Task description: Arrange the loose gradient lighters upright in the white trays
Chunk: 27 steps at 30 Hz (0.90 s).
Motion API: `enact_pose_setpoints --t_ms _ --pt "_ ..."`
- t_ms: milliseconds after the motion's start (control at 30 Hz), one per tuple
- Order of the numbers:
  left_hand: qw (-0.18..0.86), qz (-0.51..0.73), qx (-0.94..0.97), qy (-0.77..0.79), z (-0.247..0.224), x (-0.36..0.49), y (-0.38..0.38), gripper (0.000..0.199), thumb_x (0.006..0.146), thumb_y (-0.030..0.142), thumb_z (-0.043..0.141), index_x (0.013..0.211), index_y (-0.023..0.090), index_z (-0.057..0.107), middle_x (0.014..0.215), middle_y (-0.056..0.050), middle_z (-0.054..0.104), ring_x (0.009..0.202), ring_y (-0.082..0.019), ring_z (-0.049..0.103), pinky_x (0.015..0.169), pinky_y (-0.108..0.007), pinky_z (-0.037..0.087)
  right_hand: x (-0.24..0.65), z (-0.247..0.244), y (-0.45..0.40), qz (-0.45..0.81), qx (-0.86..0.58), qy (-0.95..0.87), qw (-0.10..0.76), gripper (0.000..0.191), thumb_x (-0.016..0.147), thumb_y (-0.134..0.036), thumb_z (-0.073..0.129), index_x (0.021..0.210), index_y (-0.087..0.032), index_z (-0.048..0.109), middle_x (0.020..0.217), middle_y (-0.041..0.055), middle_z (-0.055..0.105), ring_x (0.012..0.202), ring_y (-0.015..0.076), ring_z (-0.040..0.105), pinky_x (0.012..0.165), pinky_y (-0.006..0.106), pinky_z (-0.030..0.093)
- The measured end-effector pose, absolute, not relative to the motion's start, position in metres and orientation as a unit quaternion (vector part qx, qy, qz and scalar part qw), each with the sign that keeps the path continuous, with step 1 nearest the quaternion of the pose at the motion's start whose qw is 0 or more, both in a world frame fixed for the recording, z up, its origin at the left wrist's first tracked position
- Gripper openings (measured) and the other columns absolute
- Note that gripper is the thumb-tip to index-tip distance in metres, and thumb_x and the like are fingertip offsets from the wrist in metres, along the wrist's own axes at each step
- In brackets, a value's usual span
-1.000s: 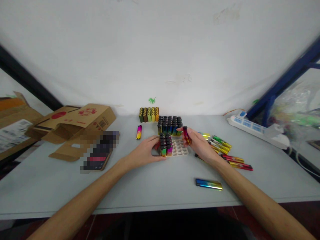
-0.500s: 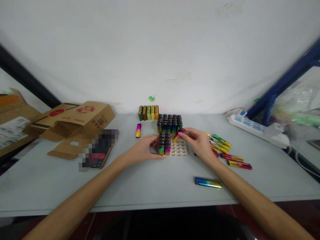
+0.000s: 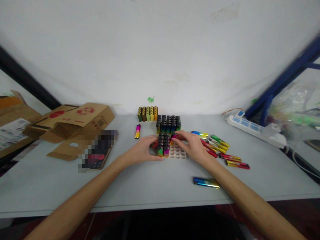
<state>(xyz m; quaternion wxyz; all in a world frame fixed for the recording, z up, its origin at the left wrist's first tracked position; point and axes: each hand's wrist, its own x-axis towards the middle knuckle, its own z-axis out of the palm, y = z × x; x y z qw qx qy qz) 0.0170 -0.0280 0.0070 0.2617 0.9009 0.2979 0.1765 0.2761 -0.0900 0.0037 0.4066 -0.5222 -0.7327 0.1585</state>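
A white tray with round sockets (image 3: 178,153) lies on the table, its left part filled with two columns of upright lighters (image 3: 163,146) with black tops. My left hand (image 3: 142,149) is curved around the left side of this tray, thumb at the front corner and fingers behind. Between the thumb and fingers of my right hand (image 3: 193,145) is a pink and yellow lighter (image 3: 173,138), nearly upright at the back of the tray, beside the filled columns. Whether its lower end sits in a socket is hidden.
Behind stand a block of dark lighters (image 3: 168,124) and a yellow-green block (image 3: 147,114). Loose lighters (image 3: 218,143) lie right, a blue-gold one (image 3: 206,182) in front, a pink one (image 3: 137,131) left. Further out are a phone (image 3: 100,150), cardboard box (image 3: 82,116) and power strip (image 3: 255,129).
My right hand has moved slightly left with the pink and yellow lighter, which has gone from tilted above the tray to nearly upright beside the filled columns. My left hand keeps its place at the tray.
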Motion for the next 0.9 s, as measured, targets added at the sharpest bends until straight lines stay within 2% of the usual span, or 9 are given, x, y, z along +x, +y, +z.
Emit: enact_pose_setpoints --t_ms 167,333,467,667,733,900 --pt "0.261 0.179 0.903 0.29 0.007 0.019 -0.028 0.05 0.073 0.057 0.086 0.091 0.016 0.063 0.092 -0.004 0.066 0.083 -0.021 0.061 0.074 -0.03 0.048 0.28 0.005 -0.088 0.14 -0.519 -0.754 0.378 0.022 0.099 -0.036 0.064 0.115 -0.023 0.073 0.11 0.0118 0.08 0.094 0.0275 0.075 0.09 0.041 0.056" --pt "0.261 0.177 0.904 0.289 0.007 0.02 -0.029 0.049 0.073 0.056 0.087 0.09 0.017 0.062 0.089 -0.003 0.063 0.081 -0.021 0.059 0.072 -0.03 0.047 0.279 0.0 -0.086 0.158 -0.515 -0.757 0.37 0.018 0.099 -0.034 0.064 0.111 -0.023 0.072 0.103 0.0078 0.08 0.087 0.0231 0.073 0.082 0.033 0.055" --pt "0.265 0.182 0.902 0.287 0.007 0.019 -0.029 0.048 0.074 0.055 0.087 0.09 0.017 0.062 0.09 -0.003 0.063 0.082 -0.021 0.059 0.073 -0.03 0.047 0.279 0.002 -0.085 0.161 -0.519 -0.759 0.358 0.015 0.097 -0.035 0.068 0.104 -0.022 0.074 0.099 0.0071 0.08 0.085 0.0224 0.072 0.081 0.033 0.053" --pt "0.258 0.181 0.904 0.29 0.008 0.02 -0.03 0.047 0.075 0.051 0.087 0.083 0.018 0.055 0.087 -0.001 0.058 0.08 -0.02 0.057 0.072 -0.029 0.045 0.3 0.014 -0.088 0.14 -0.509 -0.787 0.32 0.022 0.097 -0.034 0.068 0.116 -0.022 0.073 0.113 0.0105 0.078 0.099 0.0257 0.072 0.09 0.038 0.054" --pt "0.252 0.182 0.905 0.29 0.008 0.02 -0.03 0.048 0.074 0.052 0.087 0.081 0.019 0.052 0.086 -0.001 0.057 0.079 -0.02 0.057 0.07 -0.029 0.044 0.315 0.02 -0.09 0.133 -0.526 -0.783 0.304 0.02 0.1 -0.033 0.064 0.113 -0.022 0.074 0.109 0.01 0.078 0.094 0.0249 0.072 0.087 0.038 0.054" --pt "0.25 0.192 0.905 0.286 0.008 0.019 -0.031 0.046 0.076 0.05 0.085 0.082 0.02 0.051 0.088 -0.001 0.058 0.079 -0.02 0.057 0.07 -0.029 0.045 0.351 0.026 -0.094 0.099 -0.58 -0.771 0.244 0.013 0.096 -0.031 0.067 0.098 -0.023 0.077 0.092 0.0074 0.077 0.077 0.023 0.069 0.076 0.035 0.051"
